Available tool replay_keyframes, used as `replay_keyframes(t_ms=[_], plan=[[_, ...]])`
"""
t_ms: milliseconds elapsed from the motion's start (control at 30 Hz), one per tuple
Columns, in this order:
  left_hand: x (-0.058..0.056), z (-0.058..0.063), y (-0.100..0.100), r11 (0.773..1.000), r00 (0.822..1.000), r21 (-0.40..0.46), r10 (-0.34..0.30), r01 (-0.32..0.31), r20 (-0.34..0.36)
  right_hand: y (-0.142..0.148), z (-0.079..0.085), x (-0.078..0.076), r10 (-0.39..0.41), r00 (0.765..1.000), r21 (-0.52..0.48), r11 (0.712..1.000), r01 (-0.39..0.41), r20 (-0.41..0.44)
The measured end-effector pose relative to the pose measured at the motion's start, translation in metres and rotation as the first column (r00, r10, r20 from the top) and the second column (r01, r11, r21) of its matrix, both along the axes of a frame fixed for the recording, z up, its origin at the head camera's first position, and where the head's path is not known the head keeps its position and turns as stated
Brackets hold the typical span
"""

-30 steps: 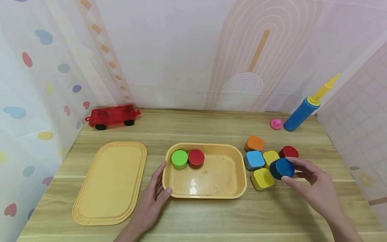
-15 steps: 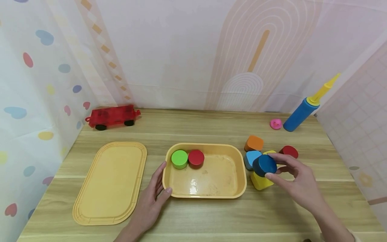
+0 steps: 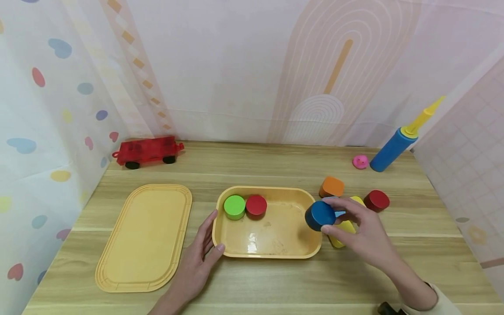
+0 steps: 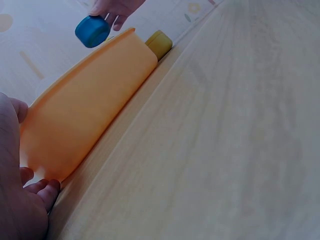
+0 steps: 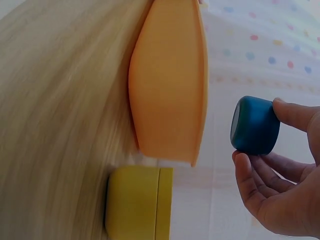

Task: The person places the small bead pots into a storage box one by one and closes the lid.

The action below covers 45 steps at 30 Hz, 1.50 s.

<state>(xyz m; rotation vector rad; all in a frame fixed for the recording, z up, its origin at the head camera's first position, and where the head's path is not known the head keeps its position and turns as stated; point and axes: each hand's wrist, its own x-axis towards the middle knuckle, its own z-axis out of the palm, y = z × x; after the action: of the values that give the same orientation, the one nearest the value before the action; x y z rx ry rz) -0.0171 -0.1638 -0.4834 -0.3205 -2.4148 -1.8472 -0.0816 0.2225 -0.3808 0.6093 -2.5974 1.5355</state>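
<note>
My right hand [image 3: 361,227] pinches a round dark blue block [image 3: 320,215] between thumb and fingers, above the right end of a shallow yellow plastic tub [image 3: 267,255]. In the right wrist view the blue block [image 5: 256,125] is raised clear of the tub's rim. A green round block [image 3: 234,207] and a red round block [image 3: 256,207] sit side by side in the tub's far left corner. My left hand [image 3: 195,261] holds the tub's near left corner, thumb on the front side and fingers along the left wall. In the left wrist view, fingertips [image 4: 50,192] touch the tub's outside.
Right of the tub stand an orange block [image 3: 331,187], a yellow block [image 3: 346,232] and a red round block [image 3: 376,200]; a light blue one is mostly covered. A yellow lid [image 3: 143,238] lies left. Behind are a red wheeled toy [image 3: 147,151], pink duck [image 3: 360,162] and blue pump [image 3: 393,151].
My right hand has carried the dark blue block leftward, from over the yellow blocks to above the tub's right end. The left hand and the tub have stayed in place.
</note>
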Motion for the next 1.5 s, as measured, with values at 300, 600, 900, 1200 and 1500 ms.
replay_keyframes(t_ms=[300, 600, 900, 1200, 1500], plan=[[0.0, 0.001, 0.0, 1.0, 1.0, 0.0, 0.0, 0.0, 0.0, -0.018, -0.001, -0.002, 0.029, 0.996, 0.054, 0.998, -0.034, 0.083], [0.001, 0.001, 0.0, 1.0, 1.0, 0.003, 0.0, 0.0, -0.006, -0.033, -0.011, -0.01, 0.073, 0.99, 0.028, 0.997, -0.077, 0.12], [0.001, 0.006, 0.002, 1.0, 1.0, 0.005, 0.006, -0.006, -0.022, -0.047, -0.026, -0.023, 0.096, 0.994, 0.071, 0.993, -0.099, 0.042], [0.0, 0.003, 0.0, 1.0, 1.0, -0.003, -0.001, 0.001, -0.003, -0.058, -0.033, -0.03, 0.118, 0.993, 0.162, 0.98, -0.115, -0.009], [0.0, 0.0, 0.0, 1.0, 1.0, 0.003, 0.0, 0.0, -0.006, -0.074, -0.035, -0.032, 0.123, 0.99, 0.379, 0.921, -0.088, -0.071]])
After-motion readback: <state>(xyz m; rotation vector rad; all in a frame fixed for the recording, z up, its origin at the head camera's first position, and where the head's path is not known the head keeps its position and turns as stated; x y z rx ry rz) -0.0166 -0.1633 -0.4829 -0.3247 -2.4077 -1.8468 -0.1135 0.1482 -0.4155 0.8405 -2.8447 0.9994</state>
